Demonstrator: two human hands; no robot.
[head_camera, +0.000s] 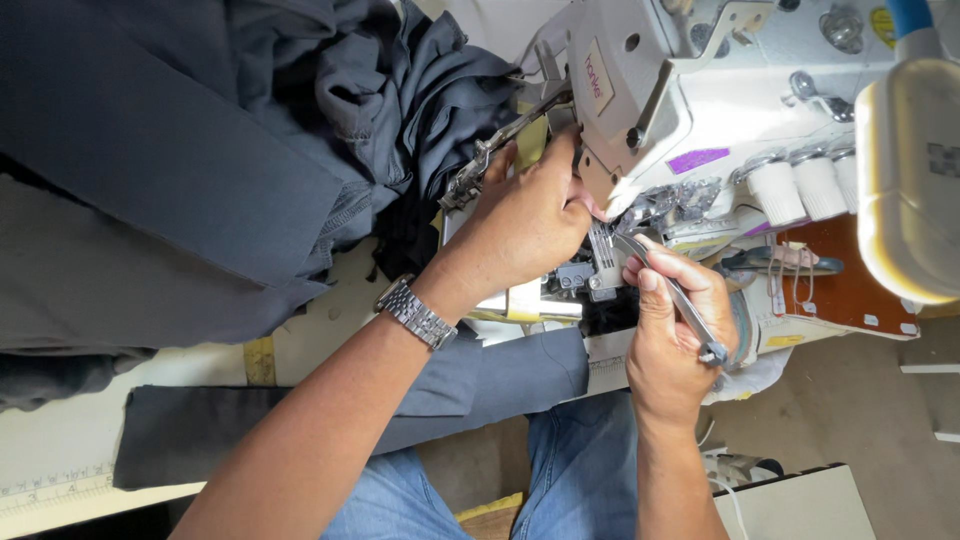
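Right hand: the right hand (672, 335) is closed around a pair of metal tweezers (668, 290), thumb and fingers pinched on the shank, the tips pointing up toward the needle area of the machine.
Left hand: the left hand (525, 215) reaches in at the machine's head, its fingers curled together and pressed against the metal parts near the presser foot; whether it pinches anything there I cannot tell, as the fingertips are hidden by the housing.
Wrist: a steel-link wristwatch (415, 312) sits on the left wrist.
Tweezers: held slanted, the pointed end just beside the presser foot (600, 245), the blunt end sticking out below the right palm.
Machine: a white overlock sewing machine (700, 90) fills the upper right, with white thread-tension knobs (800, 188) in a row to the right of the hands.
Cloth: dark grey fabric (200, 150) is heaped to the left of the machine, and a flat grey strip (300, 410) lies under the left forearm.
Bench: the pale bench (60, 440) carries the cloth, with a printed ruler along its edge.
Legs: blue jeans (570, 470) show below, between the two forearms.
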